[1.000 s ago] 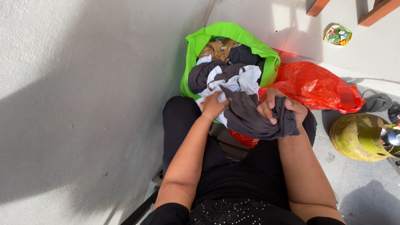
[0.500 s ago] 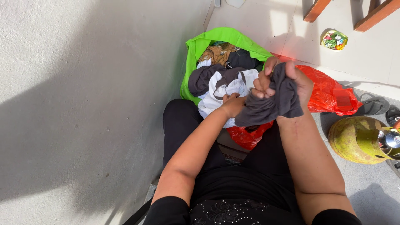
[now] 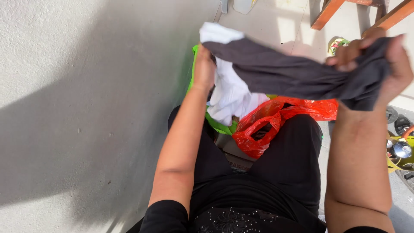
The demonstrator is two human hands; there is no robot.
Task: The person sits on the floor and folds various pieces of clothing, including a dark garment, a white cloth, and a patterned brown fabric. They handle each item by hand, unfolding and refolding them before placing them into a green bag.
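A dark grey garment (image 3: pixel 284 71) is stretched in the air between both hands. My left hand (image 3: pixel 204 69) grips its left end together with a white cloth (image 3: pixel 230 92) that hangs down from it. My right hand (image 3: pixel 379 64) is bunched around the garment's right end, held up at the right. Below them a green bag (image 3: pixel 220 126) shows only at its edge, mostly hidden by the white cloth and my left arm. A red plastic bag (image 3: pixel 267 125) lies between my knees.
A grey wall fills the left side. Wooden furniture legs (image 3: pixel 327 15) stand at the top right on a pale tiled floor. A yellow-green bag with metal items (image 3: pixel 399 151) sits at the right edge, beside dark sandals (image 3: pixel 399 121).
Both hands have risen and moved apart, pulling the dark grey garment out long. The white cloth came up out of the green bag with my left hand.
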